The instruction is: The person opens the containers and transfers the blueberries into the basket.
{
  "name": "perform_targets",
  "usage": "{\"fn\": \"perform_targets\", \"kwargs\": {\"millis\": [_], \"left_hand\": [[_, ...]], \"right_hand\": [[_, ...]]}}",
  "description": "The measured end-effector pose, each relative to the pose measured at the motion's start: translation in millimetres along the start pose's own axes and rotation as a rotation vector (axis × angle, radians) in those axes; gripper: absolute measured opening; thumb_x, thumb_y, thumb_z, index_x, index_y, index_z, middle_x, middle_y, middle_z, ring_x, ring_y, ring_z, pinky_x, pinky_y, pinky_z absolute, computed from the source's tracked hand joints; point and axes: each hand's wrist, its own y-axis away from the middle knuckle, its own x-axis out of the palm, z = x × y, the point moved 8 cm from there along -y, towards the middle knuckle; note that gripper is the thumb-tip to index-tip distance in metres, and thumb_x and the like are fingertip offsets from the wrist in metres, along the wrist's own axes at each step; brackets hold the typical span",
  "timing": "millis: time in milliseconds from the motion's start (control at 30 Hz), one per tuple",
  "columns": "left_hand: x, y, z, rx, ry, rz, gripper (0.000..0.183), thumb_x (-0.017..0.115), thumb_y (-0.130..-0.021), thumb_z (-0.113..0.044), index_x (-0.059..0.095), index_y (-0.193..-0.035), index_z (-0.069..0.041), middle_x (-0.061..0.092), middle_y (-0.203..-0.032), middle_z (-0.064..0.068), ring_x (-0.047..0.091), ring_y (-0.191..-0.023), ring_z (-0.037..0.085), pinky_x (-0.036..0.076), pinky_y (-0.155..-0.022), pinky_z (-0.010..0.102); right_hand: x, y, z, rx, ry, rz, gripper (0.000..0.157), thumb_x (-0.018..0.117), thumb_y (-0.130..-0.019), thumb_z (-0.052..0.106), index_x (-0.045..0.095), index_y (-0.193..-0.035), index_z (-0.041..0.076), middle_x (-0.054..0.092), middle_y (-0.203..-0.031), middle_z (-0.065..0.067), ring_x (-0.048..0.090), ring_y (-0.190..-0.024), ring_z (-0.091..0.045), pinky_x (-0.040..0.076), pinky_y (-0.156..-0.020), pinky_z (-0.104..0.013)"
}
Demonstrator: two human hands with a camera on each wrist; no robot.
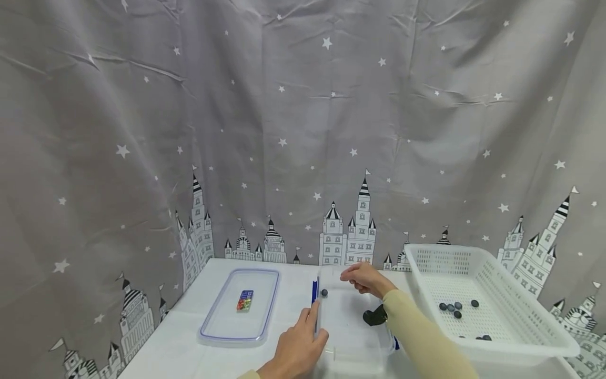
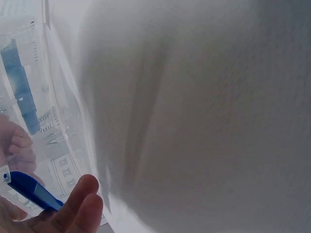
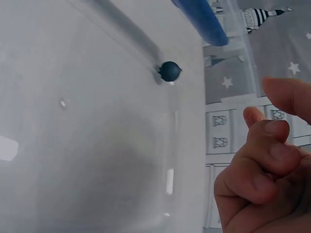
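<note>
A clear plastic container (image 1: 350, 331) with blue side latches (image 1: 314, 291) stands in the middle of the table. My left hand (image 1: 299, 343) grips its left wall, with the fingers beside the blue latch (image 2: 34, 191) in the left wrist view. Inside the container, near its far left corner, lies one blueberry (image 1: 324, 292), a dark round berry (image 3: 170, 71) in the right wrist view. Over the far part of the container hovers my right hand (image 1: 365, 279). Its fingers (image 3: 260, 187) are loosely bent, the thumb stands apart from them, and nothing is held.
At the right, a white perforated basket (image 1: 497, 273) holds several blueberries (image 1: 457, 305). A clear lid (image 1: 222, 316) with a blue seal lies on the left of the table, with a small colourful packet (image 1: 245, 301) on it. A grey curtain (image 1: 303, 131) hangs behind.
</note>
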Motion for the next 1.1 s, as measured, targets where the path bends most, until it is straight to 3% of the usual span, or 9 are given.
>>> {"fn": "perform_targets", "kwargs": {"millis": [300, 700, 1100], "left_hand": [[8.4, 3.8, 2.0, -0.027, 0.026, 0.017, 0.070, 0.049, -0.094, -0.039, 0.035, -0.157, -0.010, 0.054, -0.139, 0.010, 0.053, -0.067, 0.019, 0.047, -0.061, 0.044], [-1.4, -3.1, -3.3, 0.005, -0.019, -0.015, 0.072, 0.049, -0.093, -0.041, 0.032, -0.158, -0.014, 0.052, -0.140, 0.008, 0.051, -0.064, 0.018, 0.043, -0.058, 0.040], [0.4, -3.2, -0.9, 0.023, -0.012, -0.016, 0.072, 0.049, -0.093, -0.042, 0.033, -0.157, -0.013, 0.053, -0.140, 0.007, 0.054, -0.066, 0.019, 0.045, -0.059, 0.042]], "right_hand": [[22.9, -3, -12, 0.077, -0.003, -0.034, 0.024, 0.073, -0.087, 0.016, 0.074, -0.106, 0.000, 0.047, -0.061, 0.001, 0.036, -0.050, -0.010, 0.032, -0.048, -0.022], [27.1, -15, -13, 0.114, -0.008, -0.111, 0.020, 0.073, -0.086, 0.014, 0.072, -0.094, -0.004, 0.044, -0.055, 0.004, 0.034, -0.048, -0.008, 0.031, -0.046, -0.022], [35.6, -20, -31, 0.199, -0.018, -0.181, 0.016, 0.074, -0.083, 0.013, 0.064, -0.076, 0.004, 0.042, -0.057, 0.003, 0.035, -0.050, -0.010, 0.031, -0.048, -0.023]]}}
